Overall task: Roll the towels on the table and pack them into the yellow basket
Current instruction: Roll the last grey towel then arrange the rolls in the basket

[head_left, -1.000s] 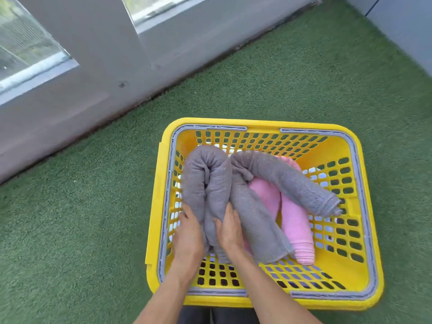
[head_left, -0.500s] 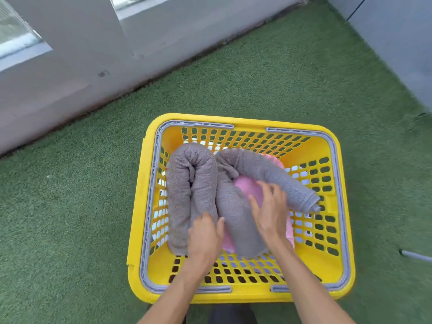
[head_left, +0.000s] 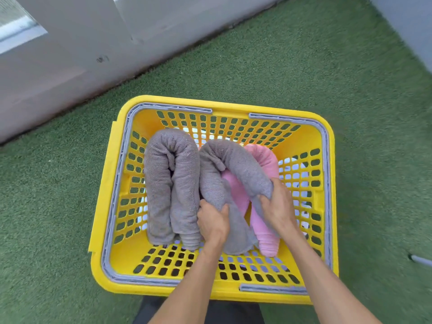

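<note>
While both hands work inside the yellow basket (head_left: 328,183), packing looks nearly done: a grey rolled towel (head_left: 171,183), bent double, lies at 9 o'clock, and a pink rolled towel (head_left: 261,230) at 3 o'clock, w/ no table or further towels in view. Left hand (head_left: 214,222) and right hand (head_left: 278,206), fingers curled tight, each grip one leg of the second grey towel (head_left: 224,164) at centre. Its long axis runs 12–6 o'clock, fold toward 12, loose ends toward 6, legs splayed over the pink roll and, by judgement, not yet tucked together.

Green artificial turf (head_left: 292,73) covered the floor, and the yellow basket (head_left: 106,195) sat directly on it.
</note>
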`<state>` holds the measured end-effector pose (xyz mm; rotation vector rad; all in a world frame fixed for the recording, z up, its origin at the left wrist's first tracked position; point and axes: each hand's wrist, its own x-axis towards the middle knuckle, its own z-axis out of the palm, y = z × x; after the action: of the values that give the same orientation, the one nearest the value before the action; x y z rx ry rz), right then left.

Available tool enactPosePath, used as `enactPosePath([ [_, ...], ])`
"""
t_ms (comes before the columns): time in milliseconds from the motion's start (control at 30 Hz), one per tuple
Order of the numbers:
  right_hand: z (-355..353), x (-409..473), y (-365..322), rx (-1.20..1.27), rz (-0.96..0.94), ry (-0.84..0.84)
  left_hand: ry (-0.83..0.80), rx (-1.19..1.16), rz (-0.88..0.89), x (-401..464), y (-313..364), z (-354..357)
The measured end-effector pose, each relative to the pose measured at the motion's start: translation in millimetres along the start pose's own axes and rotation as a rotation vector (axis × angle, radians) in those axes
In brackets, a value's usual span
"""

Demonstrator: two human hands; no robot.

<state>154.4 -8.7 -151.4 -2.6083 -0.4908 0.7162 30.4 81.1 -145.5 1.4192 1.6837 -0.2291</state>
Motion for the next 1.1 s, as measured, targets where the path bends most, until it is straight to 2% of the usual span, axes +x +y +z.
enactPosePath([
  [100, -5.7, -46.6, 5.8, 0.243, -0.006, 0.035, -0.046, -0.019, 0.205, -18.7, -1.5, -7.2],
  [233, -15.3, -84.1, -1.6, 0.507, 0.162, -0.041, -0.043, -0.079, 0.445, -42.6, -3.3, -30.6],
  [400, -5.7, -88.3, -44.7, 0.592, 0.112, -0.19, 0.153, -0.051, 0.585, -37.4, -12.4, -102.8],
  [567, 59.3, -101.7, -113.8, 0.614, -0.01, -0.263, 0.298, 0.191, 0.504, 3.0, -36.6, -163.1],
  [667, 97.9, -103.9, -125.0, 0.579, -0.017, -0.256, 0.232, 0.385, 0.445, 8.1, -47.5, -163.1],
  [767, 100.9, -98.6, -118.5, 0.577, 0.005, -0.239, 0.172, 0.411, 0.363, -0.2, -50.7, -152.8],
  [867, 75.8, -92.9, -98.2, 0.537, -0.028, -0.26, 0.264, 0.364, 0.367, -10.4, -51.0, -148.8],
  [967, 43.8, -83.2, -58.7, 0.48, -0.011, -0.167, 0.304, 0.256, 0.634, -26.6, -41.6, -136.0],
  [1033, 24.9, -74.9, -31.9, 0.395, 0.036, -0.06, 0.219, 0.18, 0.834, -37.7, -29.7, -117.3],
  [1100, 11.1, -63.2, -6.4, 0.287, 0.108, 0.038, 0.072, 0.13, 0.936, -42.8, -14.3, -86.6],
])
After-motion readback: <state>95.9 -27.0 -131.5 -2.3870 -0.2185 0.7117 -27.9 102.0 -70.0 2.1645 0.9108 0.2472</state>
